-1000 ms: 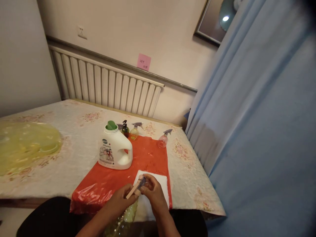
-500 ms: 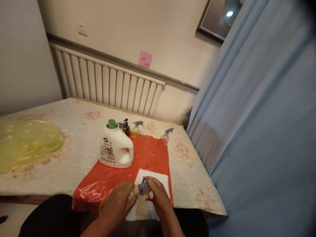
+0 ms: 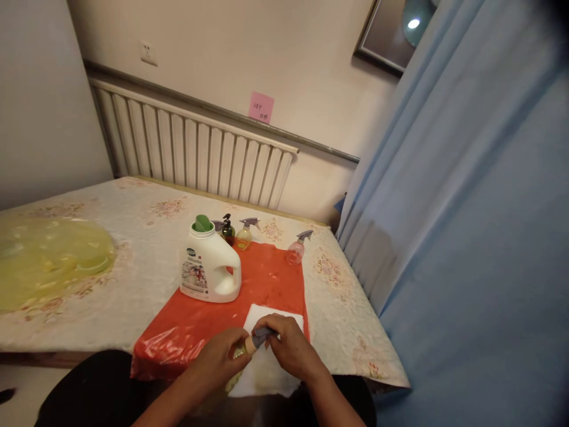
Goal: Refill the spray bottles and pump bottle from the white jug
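Both hands are engaged, well closed. The left hand point(image 3: 220, 354) is wrapped round the neck of a yellowish clear bottle point(image 3: 239, 350), most of whose body it hides. The right hand point(image 3: 288, 344) has its fingers curled over a grey spray head point(image 3: 264, 335), fingertips bunched near its top. A beige collar point(image 3: 251, 345) sits between the two grips, at the neck of the bottle. The assembly is tilted and held at the near edge of the desk point(image 3: 351, 332).

Step in hand, in this inspector's judgement: turning the spray head at the bottle neck. Whether it is being tightened or loosened cannot be told from the view, nor can the thread. The next move calls for a firm left grip against rotation, the right fingers re-seating for another turn, and the head kept in line with the neck; a skewed collar could bind.

Just beyond the hands lies a white square point(image 3: 275, 376), material uncertain, partly on a glossy red plastic sheet point(image 3: 267, 281). Farther out, an upright white jug point(image 3: 208, 270) with a green spout point(image 3: 203, 223) stands on the red sheet's left side. Behind and right of it are a yellow spray bottle point(image 3: 243, 238), a dark pump bottle point(image 3: 228, 233) and, well apart, a pink spray bottle point(image 3: 294, 252). At far left lies yellow plastic film point(image 3: 53, 255).
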`<action>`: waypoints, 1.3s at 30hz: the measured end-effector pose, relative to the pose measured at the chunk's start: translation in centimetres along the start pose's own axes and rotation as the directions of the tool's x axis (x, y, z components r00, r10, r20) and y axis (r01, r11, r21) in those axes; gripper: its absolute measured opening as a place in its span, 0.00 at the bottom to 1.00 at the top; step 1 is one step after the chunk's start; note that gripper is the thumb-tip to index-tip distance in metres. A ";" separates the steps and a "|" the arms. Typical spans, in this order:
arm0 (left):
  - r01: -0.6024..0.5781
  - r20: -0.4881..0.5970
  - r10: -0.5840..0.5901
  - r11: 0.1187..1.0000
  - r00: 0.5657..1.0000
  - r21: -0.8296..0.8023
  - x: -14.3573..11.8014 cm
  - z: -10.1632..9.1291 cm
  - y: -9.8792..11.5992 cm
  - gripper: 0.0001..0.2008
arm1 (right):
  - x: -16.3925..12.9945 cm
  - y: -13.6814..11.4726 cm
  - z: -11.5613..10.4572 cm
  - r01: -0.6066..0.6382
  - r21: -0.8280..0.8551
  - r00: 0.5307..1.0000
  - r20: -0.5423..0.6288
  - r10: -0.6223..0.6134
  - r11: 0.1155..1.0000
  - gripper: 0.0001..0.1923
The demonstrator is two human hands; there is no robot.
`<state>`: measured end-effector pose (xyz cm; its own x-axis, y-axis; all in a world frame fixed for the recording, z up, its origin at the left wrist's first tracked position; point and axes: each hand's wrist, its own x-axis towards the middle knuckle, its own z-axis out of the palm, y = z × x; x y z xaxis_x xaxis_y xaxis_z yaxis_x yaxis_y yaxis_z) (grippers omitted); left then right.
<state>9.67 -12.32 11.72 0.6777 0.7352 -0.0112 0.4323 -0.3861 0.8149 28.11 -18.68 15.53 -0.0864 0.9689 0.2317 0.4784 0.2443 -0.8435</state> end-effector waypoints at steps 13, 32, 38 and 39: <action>0.023 -0.164 0.038 0.935 0.986 0.353 0.2 0.1 -0.4 0.07 | 0.6 2.3 3.2 -0.254 0.430 0.866 -0.298 0.402 0.867 0.18; 0.021 -0.108 -0.018 0.999 0.994 0.026 0.6 0.7 -1.2 0.14 | 1.2 3.9 3.1 -0.186 0.568 0.947 -0.114 0.300 0.802 0.17; 0.000 -0.092 -0.009 0.995 0.996 -0.105 0.7 0.4 -1.4 0.22 | 1.5 4.2 3.1 -0.166 0.619 0.955 -0.092 0.280 0.768 0.13; 0.011 -0.094 -0.021 0.994 0.995 -0.106 0.6 0.4 -1.4 0.22 | 1.5 4.1 3.1 -0.161 0.631 0.956 -0.093 0.279 0.759 0.12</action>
<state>9.70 -11.52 10.34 0.6094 0.7925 0.0259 0.3744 -0.3163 0.8716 27.20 -16.11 10.89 0.1321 0.9908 0.0306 -0.1744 0.0537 -0.9832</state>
